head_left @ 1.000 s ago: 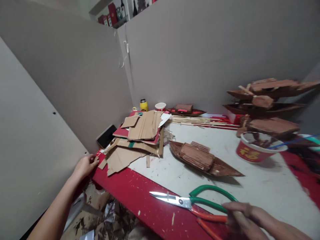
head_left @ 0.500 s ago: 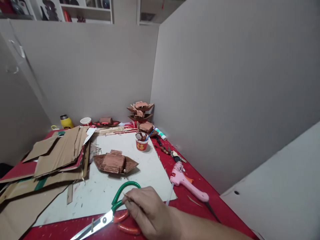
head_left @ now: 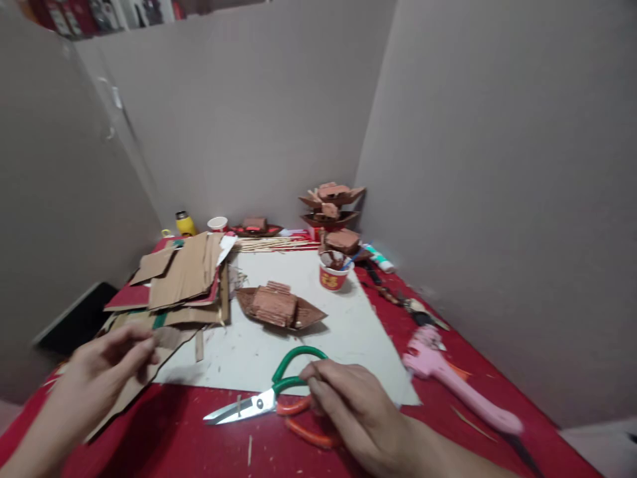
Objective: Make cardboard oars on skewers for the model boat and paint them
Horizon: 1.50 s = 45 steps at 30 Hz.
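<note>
Your right hand (head_left: 363, 415) bends over the handles of the scissors (head_left: 266, 401), thumb and forefinger drawn together; I can't tell whether they grip anything. The blades point left along the red counter (head_left: 199, 455). Your left hand (head_left: 109, 368), fingers curled, is over the near cardboard (head_left: 184, 275); blur hides any hold. Beyond the scissors, a brown boat (head_left: 276, 307) sits on the white sheet (head_left: 239, 365), nearer you than the cup (head_left: 332, 279).
</note>
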Available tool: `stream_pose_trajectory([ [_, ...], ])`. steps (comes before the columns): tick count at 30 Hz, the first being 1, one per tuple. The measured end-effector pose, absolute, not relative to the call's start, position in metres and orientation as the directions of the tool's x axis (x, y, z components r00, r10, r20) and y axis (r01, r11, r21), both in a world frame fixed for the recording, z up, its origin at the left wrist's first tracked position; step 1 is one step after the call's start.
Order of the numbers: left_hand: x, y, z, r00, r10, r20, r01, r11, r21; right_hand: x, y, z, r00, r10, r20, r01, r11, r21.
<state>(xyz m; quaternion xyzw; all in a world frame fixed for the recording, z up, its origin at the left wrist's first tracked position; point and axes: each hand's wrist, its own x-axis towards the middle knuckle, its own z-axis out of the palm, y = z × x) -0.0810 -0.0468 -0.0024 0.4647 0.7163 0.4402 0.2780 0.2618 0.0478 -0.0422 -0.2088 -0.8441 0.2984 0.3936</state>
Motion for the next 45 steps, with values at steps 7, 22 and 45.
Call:
stream_pose_trajectory([
  [7, 0.006, -0.003, 0.019, -0.047, 0.970, -0.240, 0.131, 0.244, 0.961, 0.261, 0.049, -0.040, -0.525, 0.803, 0.282, 0.070, 0.372, -0.926],
  [22, 0.076, 0.041, -0.023, 0.292, 0.917, -0.271, -0.163, 0.327, 0.931, 0.259, 0.060, -0.036, -0.649, 0.760, -0.026, -0.046, -0.073, -0.996],
  [45, 0.074, 0.036, -0.041, 0.233, 0.929, -0.287, -0.328, 0.353, 0.876, 0.265, 0.079, -0.043, -0.362, 0.926, 0.112, -0.077, 0.089, -0.993],
])
